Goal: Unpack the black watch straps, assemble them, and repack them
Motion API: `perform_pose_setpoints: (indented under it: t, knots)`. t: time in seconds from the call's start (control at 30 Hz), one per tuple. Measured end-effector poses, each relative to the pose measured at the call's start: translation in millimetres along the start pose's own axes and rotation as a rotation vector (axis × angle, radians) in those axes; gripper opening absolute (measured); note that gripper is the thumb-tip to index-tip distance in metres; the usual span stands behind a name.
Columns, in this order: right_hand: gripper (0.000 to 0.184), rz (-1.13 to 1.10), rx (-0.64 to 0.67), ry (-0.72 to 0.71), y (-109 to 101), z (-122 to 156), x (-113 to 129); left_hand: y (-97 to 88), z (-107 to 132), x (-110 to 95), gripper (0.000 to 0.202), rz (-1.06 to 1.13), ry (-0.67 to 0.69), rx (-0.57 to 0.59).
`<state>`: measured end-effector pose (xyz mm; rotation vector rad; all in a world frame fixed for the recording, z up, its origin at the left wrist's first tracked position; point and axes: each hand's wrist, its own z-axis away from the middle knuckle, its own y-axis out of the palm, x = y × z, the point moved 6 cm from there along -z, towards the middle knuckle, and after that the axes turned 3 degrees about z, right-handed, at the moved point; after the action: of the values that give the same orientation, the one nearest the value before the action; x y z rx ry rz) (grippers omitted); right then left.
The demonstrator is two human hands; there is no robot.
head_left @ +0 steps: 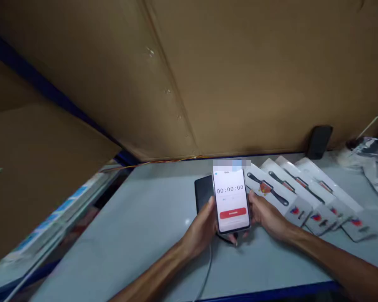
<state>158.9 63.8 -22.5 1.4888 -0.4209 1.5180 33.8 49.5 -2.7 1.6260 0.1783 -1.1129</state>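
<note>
A smartphone [232, 200] is held upright over the grey table [151, 226], its white screen showing a timer at 00:00:00 and a red button. My left hand [204, 228] grips its left edge, fingers curled behind it. My right hand [266, 214] grips its right edge, thumb at the side. A dark flat device [203, 193] lies on the table just behind the phone. A thin cable [208, 268] runs down from under the phone toward me.
Several white blister packs with black tools [297, 193] lie fanned out to the right. A black object [318, 141] leans against the cardboard wall [208, 75] at the back. Plastic bags and clutter [368, 155] sit far right. Blue shelf edge [271, 291] borders the front.
</note>
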Motion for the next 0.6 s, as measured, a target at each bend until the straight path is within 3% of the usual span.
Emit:
perform_pose_setpoints:
  t: [0.43, 0.6]
  knots:
    - [0.066, -0.040, -0.055, -0.005, 0.3, -1.6, 1.5, 1.5, 2.3, 1.9, 0.066, -0.013, -0.058, -0.001]
    - [0.063, -0.082, -0.082, -0.027, -0.3, -2.6, 3.4, -3.9, 1.3, 2.6, 0.071, -0.073, -0.121, -0.125]
